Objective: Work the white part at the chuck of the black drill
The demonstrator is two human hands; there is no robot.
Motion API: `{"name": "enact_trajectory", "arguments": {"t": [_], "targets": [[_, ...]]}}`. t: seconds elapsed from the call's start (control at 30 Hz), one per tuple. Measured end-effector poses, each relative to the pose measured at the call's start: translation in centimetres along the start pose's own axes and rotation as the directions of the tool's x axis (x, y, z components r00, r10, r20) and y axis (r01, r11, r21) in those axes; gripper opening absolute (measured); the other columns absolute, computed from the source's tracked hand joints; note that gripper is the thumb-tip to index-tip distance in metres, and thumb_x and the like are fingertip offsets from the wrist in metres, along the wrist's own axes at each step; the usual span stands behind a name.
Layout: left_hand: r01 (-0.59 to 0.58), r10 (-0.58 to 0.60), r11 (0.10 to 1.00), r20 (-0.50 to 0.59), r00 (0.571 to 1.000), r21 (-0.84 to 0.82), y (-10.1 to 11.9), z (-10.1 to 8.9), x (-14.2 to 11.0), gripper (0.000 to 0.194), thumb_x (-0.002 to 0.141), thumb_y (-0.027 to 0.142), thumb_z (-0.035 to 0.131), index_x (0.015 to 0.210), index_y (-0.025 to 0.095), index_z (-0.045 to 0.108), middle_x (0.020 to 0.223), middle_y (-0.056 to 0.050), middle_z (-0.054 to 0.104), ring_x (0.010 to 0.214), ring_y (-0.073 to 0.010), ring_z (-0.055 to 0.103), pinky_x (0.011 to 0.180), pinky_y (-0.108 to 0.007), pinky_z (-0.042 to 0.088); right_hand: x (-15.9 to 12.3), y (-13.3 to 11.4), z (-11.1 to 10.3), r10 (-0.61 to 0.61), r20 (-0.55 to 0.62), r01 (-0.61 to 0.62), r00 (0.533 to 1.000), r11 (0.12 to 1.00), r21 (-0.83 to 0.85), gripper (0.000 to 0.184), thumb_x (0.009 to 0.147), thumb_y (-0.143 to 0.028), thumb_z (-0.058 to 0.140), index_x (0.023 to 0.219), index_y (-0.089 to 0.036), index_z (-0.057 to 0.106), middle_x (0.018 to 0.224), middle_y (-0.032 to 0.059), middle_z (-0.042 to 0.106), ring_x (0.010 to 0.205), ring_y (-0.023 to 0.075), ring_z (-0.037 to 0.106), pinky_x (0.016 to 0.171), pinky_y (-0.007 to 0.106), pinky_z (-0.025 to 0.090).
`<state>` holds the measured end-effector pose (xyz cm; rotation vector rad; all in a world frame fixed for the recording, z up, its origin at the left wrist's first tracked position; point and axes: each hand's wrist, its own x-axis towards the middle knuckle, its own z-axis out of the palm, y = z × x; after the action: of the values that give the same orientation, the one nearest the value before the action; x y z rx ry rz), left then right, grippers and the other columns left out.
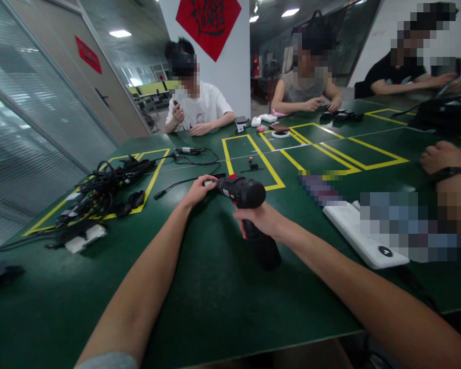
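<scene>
A black and red cordless drill is held over the green table, its nose pointing left and its battery base hanging down. My right hand is wrapped around the drill's grip. My left hand is at the nose of the drill, with its fingers on a small white piece at the tip. The piece's exact shape is partly hidden by the fingers. A black cable runs on the table just behind my left hand.
A tangle of black cables lies at the left, over a yellow-taped rectangle. A white slab lies to the right, partly blurred. Several co-workers sit across the table, and a co-worker's hand rests at the right.
</scene>
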<state>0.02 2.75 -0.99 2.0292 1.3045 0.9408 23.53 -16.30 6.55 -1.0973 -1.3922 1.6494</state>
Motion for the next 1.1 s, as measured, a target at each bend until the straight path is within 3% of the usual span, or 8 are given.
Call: {"name": "enact_trajectory", "arguments": {"t": [1.1], "targets": [[0.058,-0.059,0.995,0.0,0.998,-0.08,-0.03,0.01,0.03,0.034,0.075,0.037,0.061,0.105,0.023,0.07,0.107,-0.003,0.067,0.103,-0.0229,0.057,0.096,-0.038,0.044,-0.01,0.18,-0.11,-0.013,0.004,0.013,1.0,1.0,0.019,0.016,0.074,-0.024,0.061,0.06,-0.017,0.055,0.051,0.002,0.058,0.044,0.0142,0.055,0.047,0.027,0.044]]}}
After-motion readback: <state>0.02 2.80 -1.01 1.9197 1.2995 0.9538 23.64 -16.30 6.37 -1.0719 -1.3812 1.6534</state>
